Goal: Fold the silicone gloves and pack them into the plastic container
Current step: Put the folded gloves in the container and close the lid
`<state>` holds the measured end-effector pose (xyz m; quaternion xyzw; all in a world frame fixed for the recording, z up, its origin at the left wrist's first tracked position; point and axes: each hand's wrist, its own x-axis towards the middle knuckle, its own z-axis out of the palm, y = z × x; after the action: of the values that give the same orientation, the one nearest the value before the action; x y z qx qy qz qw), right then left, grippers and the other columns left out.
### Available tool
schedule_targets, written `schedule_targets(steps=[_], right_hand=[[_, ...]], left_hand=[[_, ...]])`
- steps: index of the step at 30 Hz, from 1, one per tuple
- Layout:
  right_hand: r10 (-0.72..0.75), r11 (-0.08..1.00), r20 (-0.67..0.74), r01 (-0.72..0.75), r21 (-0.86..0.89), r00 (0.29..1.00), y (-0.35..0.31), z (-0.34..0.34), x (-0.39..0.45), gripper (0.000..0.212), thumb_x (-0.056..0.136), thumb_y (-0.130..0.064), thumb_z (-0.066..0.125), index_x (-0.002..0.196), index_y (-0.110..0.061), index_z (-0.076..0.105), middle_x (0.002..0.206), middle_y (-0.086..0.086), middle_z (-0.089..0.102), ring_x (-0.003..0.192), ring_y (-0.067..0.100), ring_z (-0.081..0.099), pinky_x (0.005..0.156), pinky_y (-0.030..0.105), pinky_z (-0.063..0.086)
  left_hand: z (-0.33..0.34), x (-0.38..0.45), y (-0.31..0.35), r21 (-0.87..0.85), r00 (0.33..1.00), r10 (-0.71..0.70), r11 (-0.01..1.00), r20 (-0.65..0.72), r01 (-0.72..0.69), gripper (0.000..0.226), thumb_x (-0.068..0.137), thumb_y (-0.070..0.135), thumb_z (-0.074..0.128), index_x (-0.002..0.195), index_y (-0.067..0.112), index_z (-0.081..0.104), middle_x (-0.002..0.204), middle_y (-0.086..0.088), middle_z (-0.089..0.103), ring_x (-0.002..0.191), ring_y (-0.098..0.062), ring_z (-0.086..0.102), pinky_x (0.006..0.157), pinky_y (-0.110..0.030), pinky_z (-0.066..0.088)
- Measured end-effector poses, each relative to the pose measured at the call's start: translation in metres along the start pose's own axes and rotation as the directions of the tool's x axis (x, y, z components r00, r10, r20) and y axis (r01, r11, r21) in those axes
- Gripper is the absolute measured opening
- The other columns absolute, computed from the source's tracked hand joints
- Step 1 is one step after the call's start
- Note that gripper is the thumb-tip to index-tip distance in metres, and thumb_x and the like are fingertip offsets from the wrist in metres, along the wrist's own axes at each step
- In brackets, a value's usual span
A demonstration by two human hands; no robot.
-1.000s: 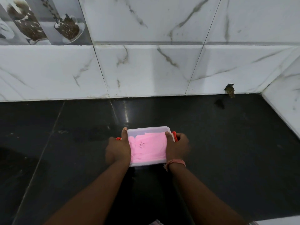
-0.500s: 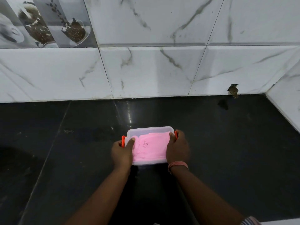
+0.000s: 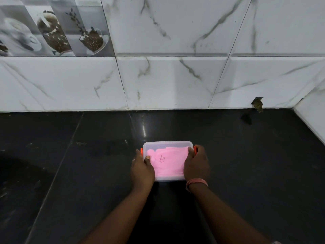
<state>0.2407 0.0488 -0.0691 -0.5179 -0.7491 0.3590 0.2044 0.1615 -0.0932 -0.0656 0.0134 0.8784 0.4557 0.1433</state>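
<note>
Plastic container (image 3: 168, 144), pink gloves (image 3: 168, 162) lying inside; left hand (image 3: 141, 170) and right hand (image 3: 197, 164) gripping its ends, mid-worktop (image 3: 246, 164).

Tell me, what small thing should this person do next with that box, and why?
Probably press the orange clips shut. The pink gloves already lie folded inside the plastic container with the clear lid on top, and the left hand and right hand each grip an end where a clip sits. Whether the clips are already latched cannot be told.

Container (image 3: 168, 144) on counter (image 3: 70, 173), before tiled wall (image 3: 167, 81); gloves (image 3: 168, 162) inside; left hand (image 3: 142, 170), right hand (image 3: 196, 165) at its sides
</note>
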Motion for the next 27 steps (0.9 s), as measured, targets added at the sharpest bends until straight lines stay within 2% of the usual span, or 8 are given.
schedule_targets(steps=[3,7,9,14,20,22,24,27], right_hand=[[0.050,0.998,0.055,-0.047,-0.044,0.997,0.002,0.001,0.002,0.041,0.100,-0.051,0.040,0.122,-0.020,0.056,0.119,0.003,0.060,0.105,0.026,0.063,0.092,0.045,0.054],[0.240,0.971,0.236,-0.232,-0.063,0.941,0.000,-0.002,0.013,0.041,0.100,-0.042,0.046,0.127,-0.012,0.053,0.124,0.009,0.060,0.109,0.028,0.061,0.094,0.043,0.053],[0.244,0.969,0.286,-0.246,-0.029,0.927,-0.007,-0.005,0.024,0.035,0.098,-0.027,0.050,0.128,-0.009,0.054,0.124,0.011,0.059,0.110,0.029,0.060,0.093,0.039,0.052],[0.079,0.987,0.239,-0.111,0.120,0.968,-0.032,-0.012,0.061,0.026,0.084,-0.006,0.051,0.108,-0.007,0.062,0.108,0.013,0.063,0.094,0.028,0.060,0.077,0.031,0.045],[-0.017,0.987,0.151,-0.007,0.158,0.988,-0.068,0.001,0.118,0.031,0.083,-0.003,0.053,0.110,-0.006,0.068,0.106,0.013,0.068,0.096,0.031,0.063,0.083,0.030,0.048],[0.003,0.985,0.158,-0.030,0.170,0.987,-0.075,0.007,0.136,0.030,0.083,-0.001,0.051,0.106,-0.005,0.069,0.105,0.014,0.069,0.095,0.032,0.064,0.081,0.029,0.047],[0.027,0.983,0.180,-0.059,0.175,0.983,-0.082,0.013,0.150,0.033,0.085,0.001,0.048,0.109,-0.004,0.069,0.110,0.015,0.069,0.100,0.033,0.065,0.083,0.029,0.048],[0.021,0.986,0.218,-0.056,0.155,0.976,-0.089,0.024,0.168,0.052,0.089,0.000,0.048,0.140,-0.007,0.055,0.142,0.011,0.057,0.132,0.031,0.052,0.109,0.031,0.039]], left_hand=[[-0.010,0.017,0.001,-0.220,0.987,-0.160,0.962,0.013,0.159,0.044,0.102,0.039,0.048,0.087,0.006,0.074,0.091,-0.018,0.075,0.091,-0.038,0.072,0.085,-0.045,0.057],[-0.022,0.039,0.005,-0.430,0.920,-0.311,0.816,0.237,0.387,0.010,0.084,0.005,0.071,0.080,-0.001,0.079,0.086,-0.027,0.077,0.087,-0.048,0.075,0.081,-0.067,0.059],[-0.029,0.040,0.021,-0.460,0.920,-0.307,0.798,0.244,0.388,0.007,0.087,-0.001,0.072,0.091,-0.004,0.077,0.088,-0.027,0.077,0.082,-0.042,0.076,0.079,-0.059,0.063],[-0.025,0.069,0.060,-0.502,0.956,-0.194,0.818,0.219,0.281,0.015,0.097,-0.004,0.062,0.087,0.003,0.071,0.062,-0.008,0.073,0.045,-0.013,0.068,0.039,-0.021,0.053],[-0.010,0.118,0.102,-0.434,0.972,-0.096,0.882,0.212,0.182,0.029,0.088,-0.019,0.061,0.102,0.002,0.074,0.082,-0.011,0.072,0.071,-0.023,0.069,0.050,-0.022,0.058],[0.001,0.139,0.107,-0.413,0.974,-0.108,0.892,0.197,0.183,0.031,0.086,-0.019,0.060,0.102,0.003,0.077,0.089,-0.015,0.075,0.081,-0.029,0.073,0.072,-0.034,0.064],[0.010,0.160,0.109,-0.389,0.973,-0.144,0.898,0.182,0.206,0.031,0.083,-0.014,0.065,0.088,0.013,0.079,0.091,-0.017,0.077,0.089,-0.033,0.075,0.087,-0.046,0.063],[0.027,0.196,0.095,-0.327,0.973,-0.183,0.919,0.143,0.221,0.026,0.072,-0.007,0.070,0.065,0.016,0.078,0.083,-0.016,0.079,0.086,-0.033,0.076,0.086,-0.053,0.063]])
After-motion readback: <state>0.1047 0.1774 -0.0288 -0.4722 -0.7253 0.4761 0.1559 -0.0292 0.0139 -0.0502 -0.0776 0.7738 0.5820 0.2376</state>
